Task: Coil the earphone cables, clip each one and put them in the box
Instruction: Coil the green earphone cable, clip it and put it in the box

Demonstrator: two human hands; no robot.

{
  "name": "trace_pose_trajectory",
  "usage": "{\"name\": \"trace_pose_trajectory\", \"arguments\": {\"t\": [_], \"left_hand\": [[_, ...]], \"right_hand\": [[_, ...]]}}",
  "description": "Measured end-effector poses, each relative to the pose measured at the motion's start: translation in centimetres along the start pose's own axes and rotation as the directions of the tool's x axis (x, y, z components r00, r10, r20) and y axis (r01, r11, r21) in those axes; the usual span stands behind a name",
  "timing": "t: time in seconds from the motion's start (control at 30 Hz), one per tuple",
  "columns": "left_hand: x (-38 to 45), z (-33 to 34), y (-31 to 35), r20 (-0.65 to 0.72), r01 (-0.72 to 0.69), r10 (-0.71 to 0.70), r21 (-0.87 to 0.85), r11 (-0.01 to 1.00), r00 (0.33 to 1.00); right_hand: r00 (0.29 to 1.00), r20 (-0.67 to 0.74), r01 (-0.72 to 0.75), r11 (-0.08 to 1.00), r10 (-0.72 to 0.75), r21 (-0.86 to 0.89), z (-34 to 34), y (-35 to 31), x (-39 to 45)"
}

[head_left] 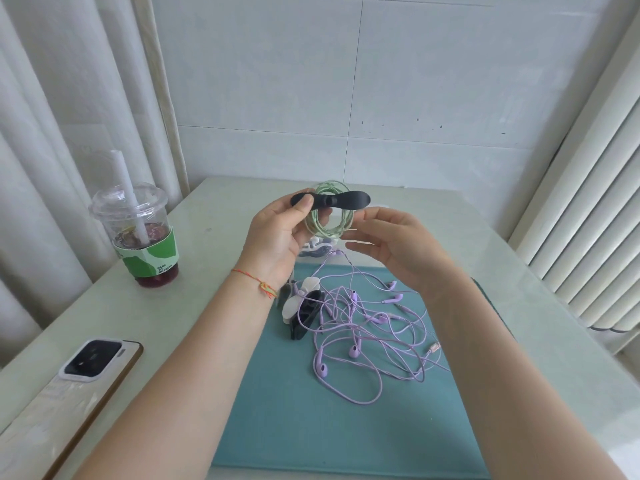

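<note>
A coiled pale green earphone cable (327,221) hangs in the air above the table, with a black clip (343,199) lying across its top. My left hand (280,233) pinches the clip's left end between thumb and fingers. My right hand (391,240) sits just right of the coil, its fingertips at the coil's right side. Several purple earphones (367,337) lie tangled on the teal mat (294,420). White and black clips (301,310) lie in a small pile left of the tangle. A clear box (318,245) shows partly behind my hands, with something coiled inside.
A plastic cup (145,237) with a straw and a green sleeve stands at the left. A phone (72,386) lies face down near the front left edge. The pale table (207,216) meets a tiled wall behind; curtains hang left, a radiator stands right.
</note>
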State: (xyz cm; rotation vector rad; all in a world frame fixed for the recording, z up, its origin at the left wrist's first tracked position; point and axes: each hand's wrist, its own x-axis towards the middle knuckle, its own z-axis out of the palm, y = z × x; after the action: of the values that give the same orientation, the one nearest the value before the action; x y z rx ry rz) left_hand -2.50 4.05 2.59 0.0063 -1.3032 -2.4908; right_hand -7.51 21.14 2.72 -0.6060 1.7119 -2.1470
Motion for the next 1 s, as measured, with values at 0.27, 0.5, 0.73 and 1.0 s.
{"name": "trace_pose_trajectory", "arguments": {"t": [0.27,0.5,0.73,1.0], "left_hand": [[-0.9,-0.7,0.8,0.378,0.12,-0.198,0.22,0.968,0.905],[-0.6,-1.1,0.7,0.309,0.139,-0.247,0.332,0.933,0.919],[-0.3,-1.2,0.8,0.204,0.112,-0.21,0.407,0.906,0.956],[-0.2,-0.9,0.8,0.081,0.127,-0.156,0.287,0.949,0.984]], "right_hand": [[0.969,0.23,-0.083,0.996,0.085,-0.018,-1.0,-0.9,-0.5],[0.976,0.193,-0.079,0.992,0.098,-0.102,-1.5,-1.6,-0.8],[0.989,0.136,-0.039,0.993,0.054,-0.107,-1.6,-2.0,-0.9],[0.999,0.004,0.035,0.986,-0.035,-0.162,-1.0,-2.1,-0.9]]}}
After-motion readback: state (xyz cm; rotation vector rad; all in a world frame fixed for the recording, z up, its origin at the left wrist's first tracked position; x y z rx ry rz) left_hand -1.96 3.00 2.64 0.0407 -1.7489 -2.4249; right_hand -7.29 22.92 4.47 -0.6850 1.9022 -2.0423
